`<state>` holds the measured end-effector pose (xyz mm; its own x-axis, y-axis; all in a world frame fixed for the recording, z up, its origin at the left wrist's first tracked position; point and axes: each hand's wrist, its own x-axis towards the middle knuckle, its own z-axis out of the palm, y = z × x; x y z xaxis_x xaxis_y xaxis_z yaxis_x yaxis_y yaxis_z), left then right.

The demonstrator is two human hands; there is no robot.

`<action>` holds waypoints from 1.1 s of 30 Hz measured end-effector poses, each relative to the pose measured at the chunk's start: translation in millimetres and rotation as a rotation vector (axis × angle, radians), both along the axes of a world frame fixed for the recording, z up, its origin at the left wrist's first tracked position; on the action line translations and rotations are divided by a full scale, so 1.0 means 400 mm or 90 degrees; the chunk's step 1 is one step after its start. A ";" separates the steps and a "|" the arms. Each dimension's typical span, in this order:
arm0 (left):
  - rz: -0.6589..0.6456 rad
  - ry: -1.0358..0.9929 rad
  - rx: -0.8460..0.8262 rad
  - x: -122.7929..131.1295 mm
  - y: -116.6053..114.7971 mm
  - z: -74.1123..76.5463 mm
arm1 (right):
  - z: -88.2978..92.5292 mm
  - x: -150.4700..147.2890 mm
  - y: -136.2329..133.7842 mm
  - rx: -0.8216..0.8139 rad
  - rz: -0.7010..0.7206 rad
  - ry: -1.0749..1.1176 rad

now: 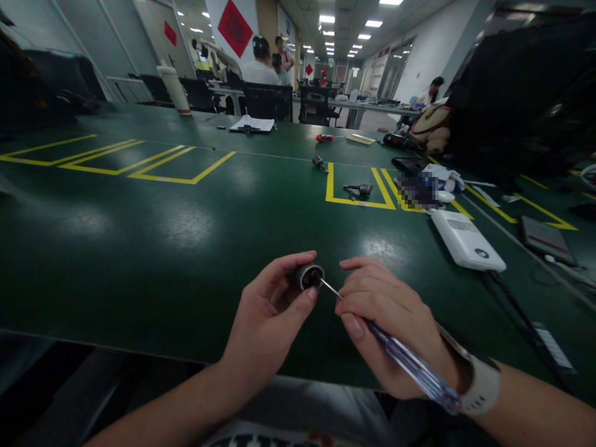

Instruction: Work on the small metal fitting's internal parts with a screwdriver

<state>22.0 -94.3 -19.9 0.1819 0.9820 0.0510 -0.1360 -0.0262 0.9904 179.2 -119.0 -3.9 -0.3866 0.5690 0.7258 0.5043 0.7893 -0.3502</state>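
My left hand grips a small dark round metal part between thumb and fingers, its hollow open end turned toward my right hand. In my right hand is a screwdriver with a clear purplish handle that runs back under the palm toward the wrist. Its thin shaft points up and left, and the tip reaches the opening of the round part. Whether the tip touches a screw inside cannot be seen. Both hands are above the near side of the green table.
Two dark metal parts lie farther back by yellow tape. A red-handled screwdriver, a clipboard with paper and a pale bottle stand or lie beyond. At right is a white device with a black cable.
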 end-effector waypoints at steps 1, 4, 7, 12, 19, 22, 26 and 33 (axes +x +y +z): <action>0.000 0.004 0.000 0.001 0.000 0.001 | -0.001 -0.001 0.000 0.002 -0.005 -0.011; 0.006 0.008 0.000 0.003 0.003 0.002 | -0.004 -0.004 -0.002 0.007 -0.009 -0.034; 0.026 0.007 0.005 0.004 0.007 0.002 | -0.005 -0.009 -0.005 0.009 -0.009 -0.049; 0.043 0.002 0.007 0.005 0.006 0.003 | -0.001 -0.014 -0.011 0.033 0.005 -0.052; 0.042 0.005 -0.006 0.003 0.009 -0.002 | 0.002 -0.015 -0.015 0.011 -0.008 -0.061; 0.030 0.010 -0.012 0.001 0.011 -0.003 | -0.003 -0.017 -0.013 0.003 -0.009 -0.059; 0.027 0.015 -0.018 0.001 0.012 -0.002 | -0.006 -0.019 -0.012 -0.001 -0.015 -0.067; 0.037 0.001 -0.019 0.002 0.008 -0.004 | 0.000 -0.015 -0.011 0.029 -0.003 -0.043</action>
<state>22.9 -91.0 -21.6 0.1250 0.9919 0.0215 -0.1340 -0.0046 0.9910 173.4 -123.6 -4.0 -0.4328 0.5383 0.7231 0.5300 0.8008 -0.2790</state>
